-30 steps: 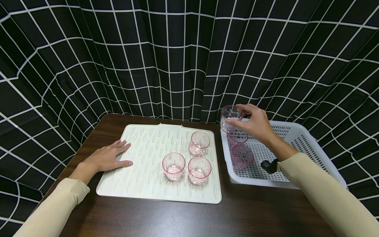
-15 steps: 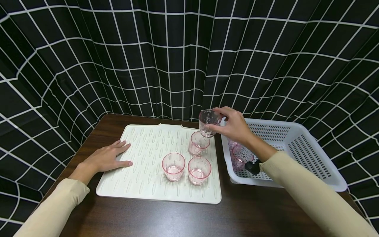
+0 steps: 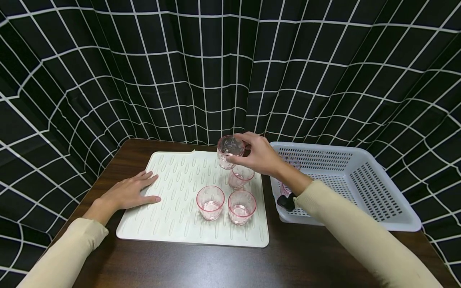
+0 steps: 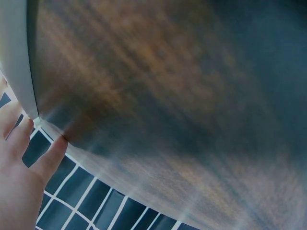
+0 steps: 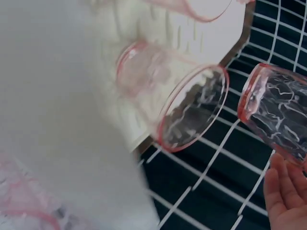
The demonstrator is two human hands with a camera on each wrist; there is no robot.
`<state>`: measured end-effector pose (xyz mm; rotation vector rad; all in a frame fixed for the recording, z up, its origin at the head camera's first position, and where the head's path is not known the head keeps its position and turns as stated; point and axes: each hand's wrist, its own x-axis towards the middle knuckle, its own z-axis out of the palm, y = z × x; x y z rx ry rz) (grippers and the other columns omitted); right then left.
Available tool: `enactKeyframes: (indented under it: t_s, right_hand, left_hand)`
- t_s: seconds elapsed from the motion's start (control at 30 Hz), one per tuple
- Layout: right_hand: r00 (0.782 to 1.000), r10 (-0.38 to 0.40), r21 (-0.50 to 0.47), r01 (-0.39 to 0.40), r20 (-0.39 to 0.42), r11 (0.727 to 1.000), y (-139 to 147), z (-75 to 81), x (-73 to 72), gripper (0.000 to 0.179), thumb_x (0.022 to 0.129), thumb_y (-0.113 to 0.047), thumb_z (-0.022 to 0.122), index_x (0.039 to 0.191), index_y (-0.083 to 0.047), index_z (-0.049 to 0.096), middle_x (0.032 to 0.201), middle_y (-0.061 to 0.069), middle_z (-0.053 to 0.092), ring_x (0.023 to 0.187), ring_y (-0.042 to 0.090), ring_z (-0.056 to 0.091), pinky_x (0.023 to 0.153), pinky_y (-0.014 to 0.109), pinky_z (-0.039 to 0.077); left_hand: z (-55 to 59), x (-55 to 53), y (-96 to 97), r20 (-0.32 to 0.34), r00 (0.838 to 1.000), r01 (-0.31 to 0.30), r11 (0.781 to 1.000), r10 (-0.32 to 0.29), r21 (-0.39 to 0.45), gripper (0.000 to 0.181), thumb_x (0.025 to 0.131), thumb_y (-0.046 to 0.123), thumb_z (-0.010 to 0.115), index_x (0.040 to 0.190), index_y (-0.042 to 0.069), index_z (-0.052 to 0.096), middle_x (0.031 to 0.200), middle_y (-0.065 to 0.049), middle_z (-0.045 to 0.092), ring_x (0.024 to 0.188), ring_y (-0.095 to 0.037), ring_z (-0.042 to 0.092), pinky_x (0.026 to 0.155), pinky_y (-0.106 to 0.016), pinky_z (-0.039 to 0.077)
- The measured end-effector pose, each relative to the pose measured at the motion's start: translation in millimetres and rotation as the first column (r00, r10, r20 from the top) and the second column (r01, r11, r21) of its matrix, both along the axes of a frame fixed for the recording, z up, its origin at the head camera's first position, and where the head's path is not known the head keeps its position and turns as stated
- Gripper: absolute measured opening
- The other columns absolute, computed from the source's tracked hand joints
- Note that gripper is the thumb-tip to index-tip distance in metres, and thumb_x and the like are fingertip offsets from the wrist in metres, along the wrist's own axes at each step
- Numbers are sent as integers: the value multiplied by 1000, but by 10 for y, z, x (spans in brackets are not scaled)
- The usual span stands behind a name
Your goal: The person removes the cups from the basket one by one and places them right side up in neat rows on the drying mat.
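My right hand (image 3: 259,157) pinches a clear pink-tinted glass (image 3: 229,152) between thumb and fingers, raised over the back of the white ridged drying mat (image 3: 162,216). Below and partly behind it stands a pink glass (image 3: 240,178), upright on the mat. Two more pink glasses stand in front, one (image 3: 210,203) to the left and one (image 3: 242,207) to the right. The right wrist view shows the held glass (image 5: 278,110) at its right edge, by the fingertips. My left hand (image 3: 129,191) rests flat on the mat's left edge with fingers spread.
To the right stands a light grey perforated plastic basket (image 3: 367,192). Pink glass (image 3: 292,161) shows inside its left end, partly hidden by the right forearm. A dark wooden table (image 3: 173,264) carries everything, and a black gridded curtain (image 3: 201,80) hangs behind it.
The right hand has carried its glass leftward from above the basket to over the back of the mat. The left hand and the standing glasses have stayed in place.
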<state>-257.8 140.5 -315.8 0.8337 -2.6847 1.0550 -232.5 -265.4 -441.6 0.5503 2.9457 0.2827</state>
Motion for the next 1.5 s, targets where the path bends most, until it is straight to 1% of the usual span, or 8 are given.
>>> enactKeyframes:
  t_s: [0.1,0.23,0.4,0.67,0.87,1.07,1.37,1.5]
  right_hand:
    - [1000,-3,17,2,15,1000,-117,-15,2,71,78,-32,86,134,2,59,116,11,65,96,22,63,80,34,55]
    - [999,-8,47,6,36,999,-264,-48,4,68,79,-32,85,133,2,60,109,12,66,90,23,61,74,32,52]
    - [997,-18,94,10,81,996,-419,-103,11,65,80,-31,84,132,0,61,110,12,67,94,24,61,78,34,52]
    - [986,-101,203,73,131,976,-607,-188,1,73,80,-35,83,138,0,57,115,13,67,93,21,59,82,35,52]
    - [978,-132,245,89,164,965,-635,-283,-41,75,81,-36,83,140,1,54,131,18,62,113,26,62,96,41,51]
    - [972,-148,258,98,183,961,-641,-365,-80,74,82,-36,82,140,0,54,131,18,62,106,24,64,91,40,53]
    - [971,-146,280,89,191,956,-678,-406,-101,75,81,-34,83,140,1,54,136,18,60,127,27,56,99,39,50]
    - [970,-146,299,82,197,951,-682,-408,-104,71,83,-32,82,140,1,54,133,18,62,125,28,58,99,39,50]
  left_hand:
    - [0,-5,-5,-4,1000,1,1000,-1,-1,97,84,77,55,151,8,43,155,-22,36,144,-45,28,104,-71,31]
    - [-3,-6,1,-10,1000,3,1000,-3,3,97,84,76,55,150,8,44,155,-23,37,144,-45,29,103,-72,31]
    - [-31,-10,-2,-22,1000,13,1000,-13,9,96,84,76,56,150,7,44,155,-23,37,144,-45,30,103,-71,32]
    - [-36,-8,-14,-14,1000,4,1000,-4,1,97,84,77,55,151,7,43,155,-23,36,144,-46,29,103,-71,32]
    - [-18,-7,-10,-10,1000,8,1000,-8,-6,98,84,77,54,151,7,43,155,-23,36,143,-46,29,102,-72,32]
    - [-11,-7,-3,-9,1000,7,1000,-7,-4,97,84,77,55,151,8,44,155,-23,37,143,-46,30,102,-72,32]
    - [-12,-7,-4,-11,1000,6,1000,-6,4,97,84,76,55,151,8,43,155,-23,36,144,-46,29,103,-72,31]
    - [-10,-6,-6,-4,1000,-1,1000,1,-5,97,83,77,55,151,8,43,156,-23,36,144,-46,29,102,-72,31]
